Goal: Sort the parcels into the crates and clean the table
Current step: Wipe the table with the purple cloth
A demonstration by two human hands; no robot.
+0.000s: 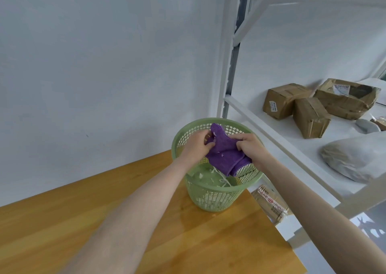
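Observation:
A purple cloth (pixel 225 152) hangs bunched over the mouth of a green mesh wastebasket (pixel 213 196) that stands on the wooden table (pixel 83 221). My left hand (pixel 197 143) grips the cloth's left edge. My right hand (pixel 249 143) grips its right side. White paper scraps lie in the bottom of the basket, and a few cling to the cloth. Brown cardboard parcels (pixel 298 106) sit on a white shelf (pixel 282 140) to the right.
A torn open brown box (pixel 346 98) and a grey wrapped bundle (pixel 353 161) also lie on the shelf. Another brown parcel (pixel 269 202) sits lower down, between the table edge and the shelf. A pale wall stands behind the table.

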